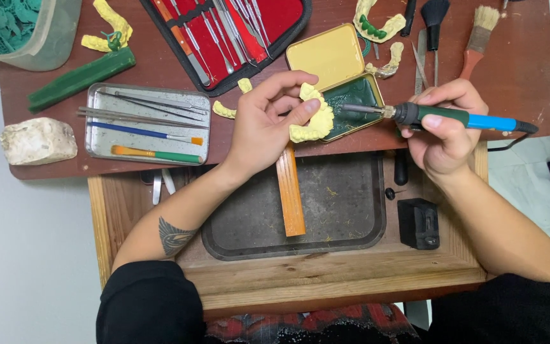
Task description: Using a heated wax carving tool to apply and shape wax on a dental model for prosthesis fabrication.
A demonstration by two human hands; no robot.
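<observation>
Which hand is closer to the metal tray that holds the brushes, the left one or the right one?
The left. The left hand, holding a yellow dental cast, is just right of the metal tray. The right hand, holding a heated tool, is far right.

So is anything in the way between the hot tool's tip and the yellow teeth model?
Nothing visible. The tool in the right hand has its tip over the green wax tin, beside the teeth model held by the left hand.

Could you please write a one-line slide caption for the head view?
Left hand holds a yellow dental cast while right hand dips a heated tool into a green wax tin.
</observation>
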